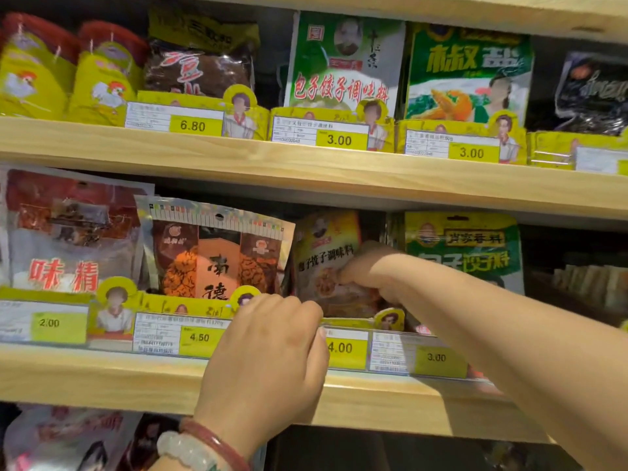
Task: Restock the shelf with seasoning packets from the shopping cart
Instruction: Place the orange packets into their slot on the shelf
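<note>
— What's around the yellow seasoning packet (326, 263)?
— It stands on the middle shelf (102, 379), between an orange packet (217, 256) and a green one (465, 249). The right hand (367, 270) grips it, fingers curled.
— The left hand (272, 348)?
— Curled at the yellow tray front (190, 305); its grip is hidden, and the right hand is blurred.

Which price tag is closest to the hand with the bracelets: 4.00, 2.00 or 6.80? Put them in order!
From the left hand:
1. The 4.00 tag, right beside the fingers, same shelf.
2. The 2.00 tag, far left on that shelf.
3. The 6.80 tag, up on the shelf above.
</note>
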